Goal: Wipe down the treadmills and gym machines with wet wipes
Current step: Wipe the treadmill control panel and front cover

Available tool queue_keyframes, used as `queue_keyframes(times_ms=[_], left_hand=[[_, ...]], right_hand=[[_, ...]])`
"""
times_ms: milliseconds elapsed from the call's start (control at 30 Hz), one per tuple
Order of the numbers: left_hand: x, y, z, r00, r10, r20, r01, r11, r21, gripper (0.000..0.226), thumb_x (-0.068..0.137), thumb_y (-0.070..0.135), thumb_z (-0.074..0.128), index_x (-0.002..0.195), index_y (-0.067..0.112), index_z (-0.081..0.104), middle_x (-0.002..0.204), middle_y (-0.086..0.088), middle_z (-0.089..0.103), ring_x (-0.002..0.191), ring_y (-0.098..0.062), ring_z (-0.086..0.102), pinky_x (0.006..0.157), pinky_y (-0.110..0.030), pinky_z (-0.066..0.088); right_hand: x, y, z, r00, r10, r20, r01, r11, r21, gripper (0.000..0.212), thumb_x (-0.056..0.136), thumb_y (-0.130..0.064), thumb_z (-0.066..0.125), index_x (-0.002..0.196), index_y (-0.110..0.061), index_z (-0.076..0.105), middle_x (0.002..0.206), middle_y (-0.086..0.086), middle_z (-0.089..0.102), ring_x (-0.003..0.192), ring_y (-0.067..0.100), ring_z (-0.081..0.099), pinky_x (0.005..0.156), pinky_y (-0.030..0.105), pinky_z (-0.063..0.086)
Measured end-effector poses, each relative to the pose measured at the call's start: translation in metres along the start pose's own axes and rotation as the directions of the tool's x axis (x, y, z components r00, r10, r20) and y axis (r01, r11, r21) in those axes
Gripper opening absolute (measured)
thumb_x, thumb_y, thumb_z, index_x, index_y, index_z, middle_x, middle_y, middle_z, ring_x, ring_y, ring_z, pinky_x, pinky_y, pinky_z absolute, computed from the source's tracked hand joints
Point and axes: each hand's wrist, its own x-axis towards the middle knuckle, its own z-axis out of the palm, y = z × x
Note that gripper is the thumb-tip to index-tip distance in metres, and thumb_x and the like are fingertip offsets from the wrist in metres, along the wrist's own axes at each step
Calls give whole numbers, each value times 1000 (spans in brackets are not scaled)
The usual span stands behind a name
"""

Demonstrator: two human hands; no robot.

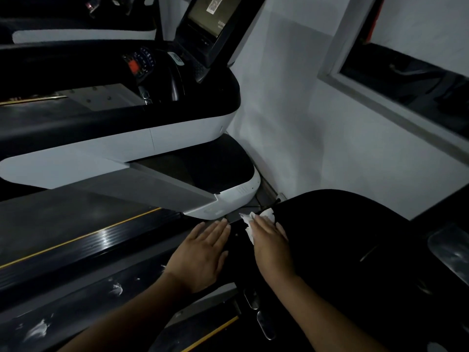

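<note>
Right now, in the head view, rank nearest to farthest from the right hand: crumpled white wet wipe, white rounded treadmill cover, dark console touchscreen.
1. Crumpled white wet wipe, under the right hand's fingers.
2. White rounded treadmill cover, just ahead-left.
3. Dark console touchscreen, far up top.

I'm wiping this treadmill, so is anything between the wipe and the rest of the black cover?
Nothing visible. The right hand presses the wipe flat on the black cover, and no object shows on it ahead. The left hand lies flat to the left, off that path.
</note>
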Motion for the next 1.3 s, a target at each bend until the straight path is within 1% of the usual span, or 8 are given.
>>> queue_keyframes(times_ms=[167,367,567,767,933,1067,1167,1300], left_hand=[[-1,1,2,999,21,-27,-20,999,35,59,101,43,36,147,11,53,151,-10,50,140,-21,49,115,-41,22],[-1,0,3,999,4,-48,-3,1000,21,59,101,43,35,148,10,50,153,-9,49,141,-20,48,115,-40,21],[-1,0,6,998,8,-58,-9,1000,-6,60,103,44,32,151,12,46,154,-8,48,143,-19,45,121,-43,30],[-1,0,7,998,8,-62,-8,1000,10,60,102,44,32,151,12,46,154,-8,48,142,-20,46,118,-46,34],[0,0,9,998,23,-58,-21,1000,23,59,102,43,34,148,10,50,152,-9,51,141,-21,48,118,-44,25],[1,1,5,999,4,-43,-3,1000,27,60,101,43,34,149,10,49,153,-9,49,142,-21,47,116,-42,20],[-5,2,2,1000,8,-25,-7,999,41,61,100,44,34,148,9,50,153,-12,49,142,-23,47,115,-44,22],[-29,-6,1,999,-34,-36,35,998,47,62,103,47,32,150,9,47,157,-11,43,144,-24,42,113,-45,23]], right_hand=[[-20,-3,-5,966,-259,-21,258,966,-22,47,84,-7,69,129,-21,67,139,-3,63,130,16,58,105,41,44],[20,2,-2,998,54,29,-57,989,133,46,95,-1,54,136,-18,62,145,1,57,136,27,51,111,46,42],[-11,-2,-4,961,-266,-69,273,955,115,38,91,-9,57,127,-15,68,138,4,63,125,22,59,108,38,48],[2,-17,9,995,-77,-71,81,995,60,43,87,-2,62,129,-7,64,135,13,64,128,29,59,111,45,35],[-15,-5,5,965,-260,-45,262,964,43,44,96,-23,40,132,-19,66,139,2,62,129,19,58,109,37,46],[8,-1,3,997,79,17,-81,979,186,48,102,-43,45,150,-38,44,152,-11,40,144,18,36,115,24,27],[5,-21,4,998,59,2,-59,997,41,46,99,-14,56,144,-23,53,159,5,40,153,23,23,124,42,9],[-16,-15,-4,995,-34,96,32,999,27,61,97,-9,52,155,-20,36,159,3,41,151,13,26,125,36,4]])
